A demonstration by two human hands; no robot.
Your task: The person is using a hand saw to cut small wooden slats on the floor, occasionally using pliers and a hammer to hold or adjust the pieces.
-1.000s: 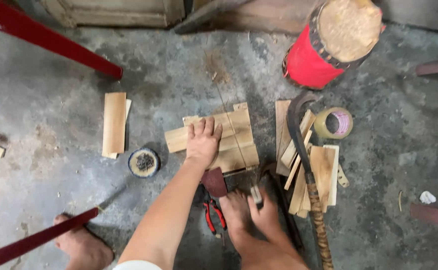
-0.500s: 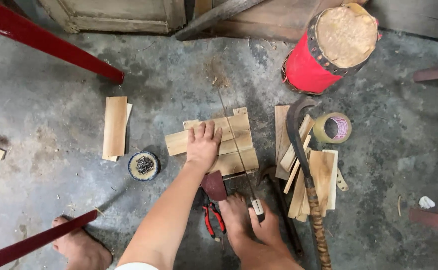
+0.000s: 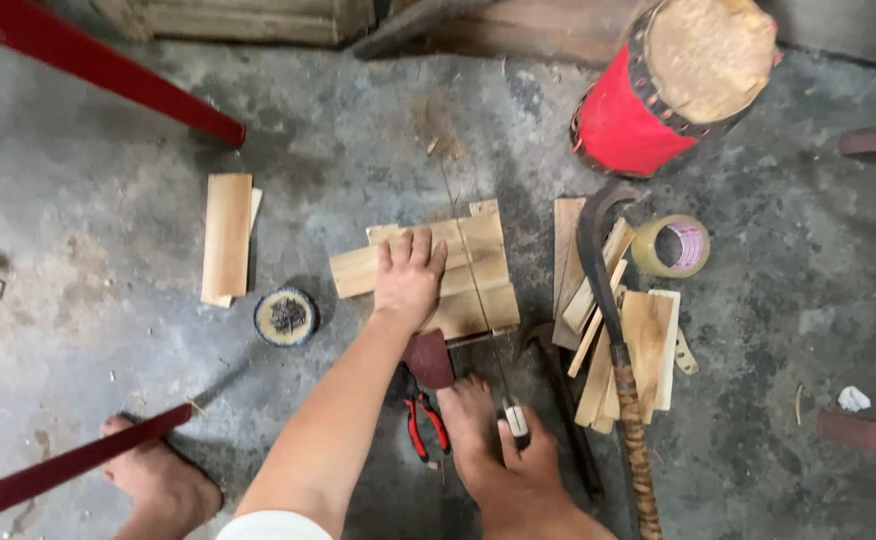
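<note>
**Wood slats pinned flat, thin saw in the cut**

Wood first: a small stack of pale slats (image 3: pixel 458 270) lies on the concrete floor (image 3: pixel 108 330) near its middle. My left hand (image 3: pixel 408 275) is spread flat on the stack, fingers together, pressing down, gripping nothing. My right hand (image 3: pixel 523 460) is closed around the handle of a thin-bladed saw (image 3: pixel 478 300); the blade runs away from me across the slats. A bare foot (image 3: pixel 468 415) rests just beside that hand.

Step in hand, as I judge it: sawing across the stack, mid-stroke. The next move would call for steady downward pressure from the left hand and a straight stroke, fingers kept off the blade line.

Containers: a small round tin (image 3: pixel 285 316) left of the stack holds something dark; I cannot tell what. A red drum (image 3: pixel 658 90) lies tilted toward the floor's far right; its contents are hidden.

Nearby: red-handled pliers (image 3: pixel 423 425), a tape roll (image 3: pixel 673 245), more slats (image 3: pixel 628 340) under a curved blade (image 3: pixel 598 260), and a single plank (image 3: pixel 228 235).
</note>
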